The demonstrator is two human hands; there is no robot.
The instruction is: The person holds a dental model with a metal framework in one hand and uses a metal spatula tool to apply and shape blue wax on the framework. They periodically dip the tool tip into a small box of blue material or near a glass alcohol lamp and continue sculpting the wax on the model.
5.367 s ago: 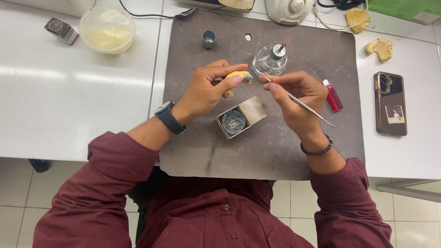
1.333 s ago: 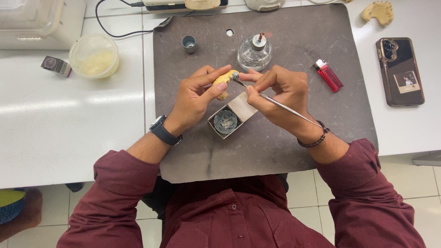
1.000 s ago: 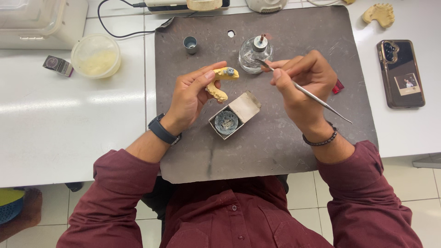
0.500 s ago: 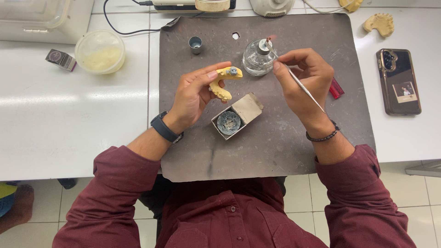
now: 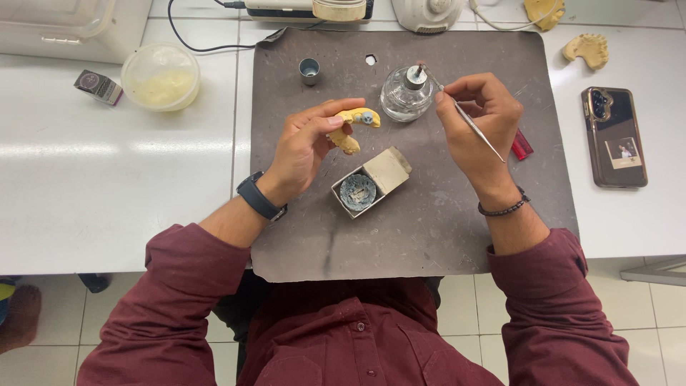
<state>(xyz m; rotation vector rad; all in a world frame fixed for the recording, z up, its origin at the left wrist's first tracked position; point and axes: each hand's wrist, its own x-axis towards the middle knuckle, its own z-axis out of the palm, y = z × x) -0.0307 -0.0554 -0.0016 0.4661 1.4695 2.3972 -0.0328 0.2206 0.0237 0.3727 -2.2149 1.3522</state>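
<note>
My left hand (image 5: 309, 143) grips a yellow dental cast (image 5: 354, 123) with a bluish tooth on top, above the grey mat (image 5: 429, 214). My right hand (image 5: 477, 118) pinches a thin metal instrument (image 5: 464, 118) like a pen. Its tip reaches the wick of the glass spirit lamp (image 5: 405, 94). Between both hands on the mat sits a small open box (image 5: 368, 187) holding a round blue-grey lump.
A small metal cup (image 5: 309, 70) stands at the mat's far side, a red lighter (image 5: 522, 146) under my right hand. A lidded tub (image 5: 160, 75) and small box (image 5: 98, 86) lie left. A phone (image 5: 615, 136) and more yellow casts (image 5: 587, 48) lie right.
My right hand has drawn the instrument away from the cast and carried its tip up to the lamp's wick. The left hand kept the cast in about the same place.
</note>
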